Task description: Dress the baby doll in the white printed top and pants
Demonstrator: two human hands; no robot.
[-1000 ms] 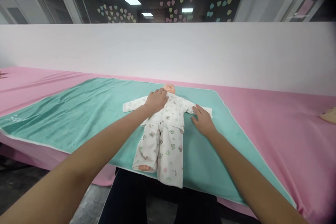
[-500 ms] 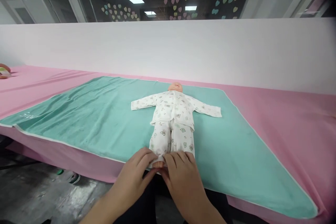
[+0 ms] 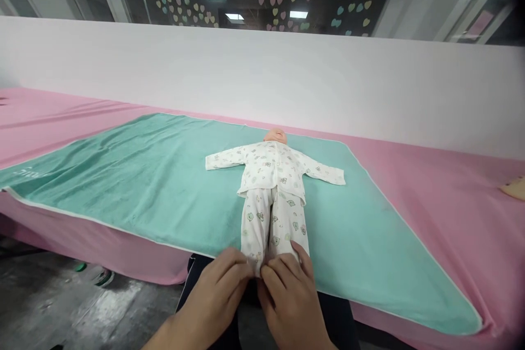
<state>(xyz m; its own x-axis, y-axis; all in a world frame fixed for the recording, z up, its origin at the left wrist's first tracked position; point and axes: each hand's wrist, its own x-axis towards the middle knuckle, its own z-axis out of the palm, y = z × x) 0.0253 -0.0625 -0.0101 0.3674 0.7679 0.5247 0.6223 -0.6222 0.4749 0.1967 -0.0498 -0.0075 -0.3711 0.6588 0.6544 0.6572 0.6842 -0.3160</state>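
A baby doll [image 3: 276,135] lies on its back on a green towel [image 3: 184,186], arms spread, head toward the wall. It wears a white printed shirt [image 3: 268,167] and matching trousers [image 3: 255,224]. My left hand [image 3: 223,290] pinches the cuff of the trouser leg on the left. On the other side of that same cuff, my right hand [image 3: 289,290] is closed on the fabric, its fingers partly over the other leg. The doll's feet are hidden by the cloth and my hands.
Pink cloth [image 3: 430,191] covers the table under the towel. Behind it stands a low white wall [image 3: 262,76], with dark glass and heart stickers above. A tan object [image 3: 514,188] lies at the right edge. A small green-rimmed object [image 3: 103,277] is on the floor at left.
Both hands have moved down toward me, drawing the trouser leg longer. The foot that showed at the cuff is now covered. The camera view has tilted slightly.
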